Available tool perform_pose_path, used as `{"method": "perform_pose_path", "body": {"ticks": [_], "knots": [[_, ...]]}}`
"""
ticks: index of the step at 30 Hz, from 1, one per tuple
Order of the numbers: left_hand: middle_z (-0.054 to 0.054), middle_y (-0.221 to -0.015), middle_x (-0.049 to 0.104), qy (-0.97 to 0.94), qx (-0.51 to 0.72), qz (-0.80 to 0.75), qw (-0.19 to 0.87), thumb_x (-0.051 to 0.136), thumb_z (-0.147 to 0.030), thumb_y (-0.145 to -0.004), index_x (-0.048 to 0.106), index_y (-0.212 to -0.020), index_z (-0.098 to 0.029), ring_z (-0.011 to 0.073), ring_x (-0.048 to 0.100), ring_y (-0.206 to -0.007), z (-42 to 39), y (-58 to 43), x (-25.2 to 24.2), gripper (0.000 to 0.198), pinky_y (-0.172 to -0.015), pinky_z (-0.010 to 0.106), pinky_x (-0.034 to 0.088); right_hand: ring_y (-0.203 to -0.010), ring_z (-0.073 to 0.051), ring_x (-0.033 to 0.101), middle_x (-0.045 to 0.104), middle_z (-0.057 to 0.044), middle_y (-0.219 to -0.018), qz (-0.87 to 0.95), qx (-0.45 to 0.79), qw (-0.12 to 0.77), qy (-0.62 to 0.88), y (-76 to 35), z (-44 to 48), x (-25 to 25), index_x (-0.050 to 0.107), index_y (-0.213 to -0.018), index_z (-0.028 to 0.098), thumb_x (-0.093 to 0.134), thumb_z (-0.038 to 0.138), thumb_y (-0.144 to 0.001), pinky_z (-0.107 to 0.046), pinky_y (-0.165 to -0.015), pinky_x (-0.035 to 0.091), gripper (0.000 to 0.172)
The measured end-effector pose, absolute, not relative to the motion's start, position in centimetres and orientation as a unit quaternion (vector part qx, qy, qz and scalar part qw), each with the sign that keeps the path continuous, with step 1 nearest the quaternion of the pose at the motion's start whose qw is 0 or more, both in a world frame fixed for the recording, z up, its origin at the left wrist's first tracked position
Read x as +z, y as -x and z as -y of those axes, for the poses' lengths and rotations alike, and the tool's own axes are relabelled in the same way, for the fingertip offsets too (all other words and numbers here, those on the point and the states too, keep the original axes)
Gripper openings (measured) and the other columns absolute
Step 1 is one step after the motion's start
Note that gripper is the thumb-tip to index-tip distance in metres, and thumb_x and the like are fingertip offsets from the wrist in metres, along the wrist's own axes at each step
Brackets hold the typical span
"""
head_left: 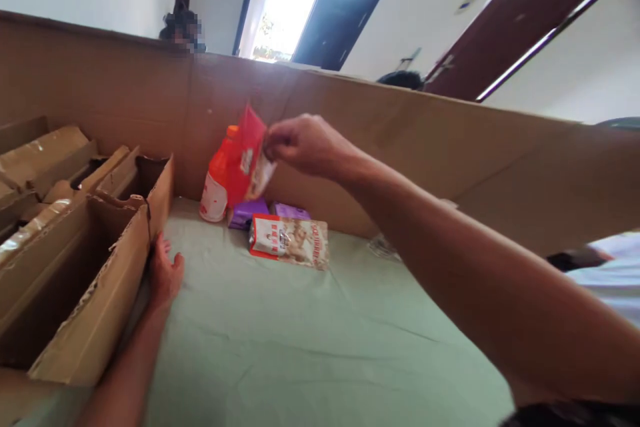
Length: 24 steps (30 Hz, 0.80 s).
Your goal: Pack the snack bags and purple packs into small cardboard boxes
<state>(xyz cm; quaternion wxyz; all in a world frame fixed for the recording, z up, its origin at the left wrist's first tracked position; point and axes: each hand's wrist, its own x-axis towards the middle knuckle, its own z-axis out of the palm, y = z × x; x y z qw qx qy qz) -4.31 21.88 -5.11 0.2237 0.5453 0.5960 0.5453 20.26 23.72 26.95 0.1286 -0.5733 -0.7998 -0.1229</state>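
My right hand (295, 140) is raised, fingers pinched on the top edge of a red and white packet (245, 160) that hangs tilted and slightly blurred. Behind it, an orange bottle (215, 177) with a white label stands by the cardboard wall. Below lie purple packs (247, 213) and a red, white and brown packet (290, 240) with a pictured front, flat on the green cloth. My left hand (167, 270) rests against the outer side of a divided cardboard box (107, 307), thumb apart from the fingers, holding nothing; some fingers are partly hidden.
A tall cardboard wall (350, 107) runs along the back of the green cloth surface (325, 347). A small clear-and-white pack (383, 247) lies partly behind my right forearm. At the right edge, a person's light clothing (610, 277) shows. A doorway stands beyond.
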Motion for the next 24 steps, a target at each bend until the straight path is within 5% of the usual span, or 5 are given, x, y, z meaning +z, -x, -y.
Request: {"method": "perform_pose_path", "body": {"ticks": [5,9,13,19,24], "knots": [[0.012,-0.110,0.070,-0.548,0.545,-0.605,0.192,0.057,-0.017,-0.078,0.050,-0.135,-0.020,0.0253,0.069,-0.099,-21.7,4.7,-4.9,0.057,-0.092,0.045,0.056,-0.093,-0.023,0.070,0.077,-0.008,-0.099,0.722,-0.112,-0.071,0.679,-25.5,-24.1,21.4,0.077,-0.096,0.022,0.055,0.016,-0.087,-0.029,-0.073,0.048,0.024],[0.012,-0.110,0.071,-0.555,0.536,-0.610,0.180,0.057,-0.014,-0.079,0.055,-0.130,-0.018,0.0243,0.069,-0.100,-21.6,4.9,-4.6,0.051,-0.091,0.043,0.057,-0.098,-0.023,0.070,0.074,-0.011,-0.104,0.710,-0.097,-0.070,0.694,-26.6,-27.5,18.1,0.073,-0.103,0.015,0.060,0.027,-0.095,-0.038,-0.085,0.053,0.019],[0.010,-0.113,0.068,-0.564,0.521,-0.613,0.184,0.060,-0.019,-0.090,0.055,-0.129,-0.015,0.0232,0.068,-0.103,-21.7,4.9,-4.5,0.039,-0.092,0.044,0.056,-0.106,-0.022,0.066,0.066,-0.010,-0.123,0.719,-0.085,-0.031,0.689,-27.1,-30.1,15.4,0.059,-0.130,0.017,0.057,0.044,-0.099,-0.047,-0.094,0.053,0.041],[0.009,-0.122,0.064,-0.589,0.468,-0.632,0.186,0.061,-0.036,-0.096,0.060,-0.124,-0.017,0.0232,0.065,-0.107,-21.2,4.6,-4.2,0.034,-0.093,0.046,0.056,-0.123,-0.025,0.061,0.064,-0.010,-0.137,0.783,-0.039,-0.008,0.621,-28.0,-29.9,10.4,0.059,-0.135,0.022,0.053,0.035,-0.097,-0.035,-0.102,0.047,0.040],[0.010,-0.126,0.063,-0.619,0.422,-0.643,0.161,0.062,-0.035,-0.096,0.061,-0.124,-0.018,0.0238,0.064,-0.110,-19.0,3.3,-2.3,0.033,-0.095,0.047,0.055,-0.128,-0.030,0.058,0.060,-0.018,-0.142,0.808,-0.031,0.021,0.588,-28.1,-29.2,8.4,0.061,-0.134,0.013,0.060,0.034,-0.090,-0.036,-0.100,0.047,0.049]]}}
